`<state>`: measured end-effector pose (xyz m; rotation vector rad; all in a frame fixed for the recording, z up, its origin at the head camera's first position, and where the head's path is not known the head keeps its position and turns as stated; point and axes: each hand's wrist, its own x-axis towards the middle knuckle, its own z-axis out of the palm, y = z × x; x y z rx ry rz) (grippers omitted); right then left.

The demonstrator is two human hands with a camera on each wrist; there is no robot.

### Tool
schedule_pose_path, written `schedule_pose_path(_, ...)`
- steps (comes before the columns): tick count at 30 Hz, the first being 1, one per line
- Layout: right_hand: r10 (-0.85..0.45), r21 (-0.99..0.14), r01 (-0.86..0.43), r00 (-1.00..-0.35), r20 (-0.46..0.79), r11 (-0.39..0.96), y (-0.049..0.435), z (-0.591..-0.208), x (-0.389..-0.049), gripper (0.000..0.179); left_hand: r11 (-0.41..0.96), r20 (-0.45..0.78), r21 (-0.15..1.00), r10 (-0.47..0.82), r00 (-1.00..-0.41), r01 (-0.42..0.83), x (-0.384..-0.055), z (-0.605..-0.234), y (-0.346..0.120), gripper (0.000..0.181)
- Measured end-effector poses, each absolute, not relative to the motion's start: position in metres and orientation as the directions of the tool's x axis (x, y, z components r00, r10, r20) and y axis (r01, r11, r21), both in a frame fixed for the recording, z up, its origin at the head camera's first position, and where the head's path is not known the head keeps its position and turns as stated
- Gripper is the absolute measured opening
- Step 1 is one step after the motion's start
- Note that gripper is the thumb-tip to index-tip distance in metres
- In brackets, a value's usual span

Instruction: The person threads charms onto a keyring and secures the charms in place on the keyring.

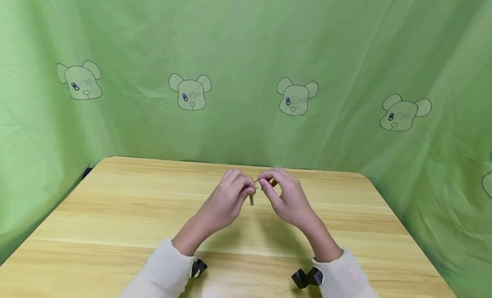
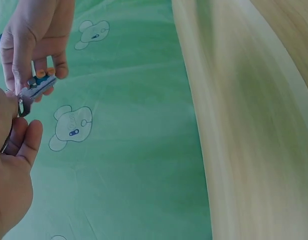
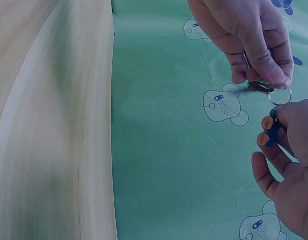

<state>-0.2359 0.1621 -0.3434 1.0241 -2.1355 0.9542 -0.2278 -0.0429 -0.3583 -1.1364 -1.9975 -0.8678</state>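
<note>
Both hands meet above the table, close together in the head view. My left hand [image 1: 229,197] pinches a thin metal key ring [image 3: 290,94] with keys on it. One key [image 1: 251,199] hangs below its fingertips, and a silver key [image 2: 43,87] juts out in the left wrist view. Opposite, my right hand [image 1: 286,195] pinches a small blue piece with orange round ends [image 3: 271,131], right beside the ring. What kind of piece it is, and whether it is hooked on the ring, I cannot tell. Fingers hide part of the ring.
A wood-grain table [image 1: 127,212] with rounded corners lies under the hands. Green cloth [image 1: 238,42] printed with bear heads hangs behind and at the sides. Black wrist devices [image 1: 307,279] show at both cuffs.
</note>
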Motion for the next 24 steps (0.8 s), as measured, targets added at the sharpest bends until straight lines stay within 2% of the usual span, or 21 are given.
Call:
schedule_pose_path(7, -0.379, -0.288, -0.822, -0.500, 0.779, 0.492, 0.162, -0.346, -0.239, 0.007, 0.409, 0.810, 0.304, 0.363, -0.460, 0.860, -0.229, -0.361, -0.045, 0.004)
schedule_pose_path(16, -0.392, -0.129, -0.799, -0.421, 0.818, 0.587, 0.154, -0.347, -0.237, 0.004, 0.462, 0.837, 0.305, 0.287, -0.465, 0.833, -0.225, -0.361, -0.040, 0.004)
schedule_pose_path(24, -0.397, -0.118, -0.807, -0.405, 0.823, 0.578, 0.150, -0.347, -0.234, 0.004, 0.477, 0.838, 0.326, 0.253, -0.483, 0.816, -0.222, -0.359, -0.039, 0.003)
